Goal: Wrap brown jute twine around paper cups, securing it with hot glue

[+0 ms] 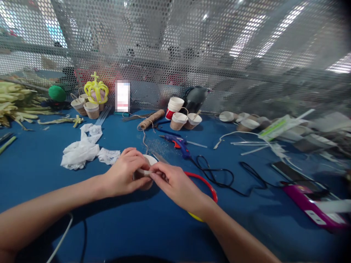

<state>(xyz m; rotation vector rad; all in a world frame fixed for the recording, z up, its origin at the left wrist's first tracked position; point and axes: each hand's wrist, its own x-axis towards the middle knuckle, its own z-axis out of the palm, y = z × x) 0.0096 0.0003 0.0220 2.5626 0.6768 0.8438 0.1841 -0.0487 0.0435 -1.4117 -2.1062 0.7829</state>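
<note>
This is a craft workshop: the broad blue worktop (117, 226) carries a blue glue gun with a red-orange trigger (179, 143), a slim translucent glue stick (196, 144), a brown roll of twine (154, 118), small white-rimmed brown cups (177, 123) and a yellow crown-shaped ornament (95, 76). Beyond the grey perforated metal screen (153, 36), blur hides most detail.

1. A blue table (35, 164) spreads across the lower part of the view.
2. Along its far side stands a grey metal screen (150, 33), punched all over with small round holes.
3. A horizontal bar (82, 57) crosses the screen.
4. Through the holes, slanting strips of white light (285, 31) show at upper right, and a bright bluish patch (56, 33) at upper left.
5. Reddish shapes (111, 75) beyond are too blurred to name.
</note>
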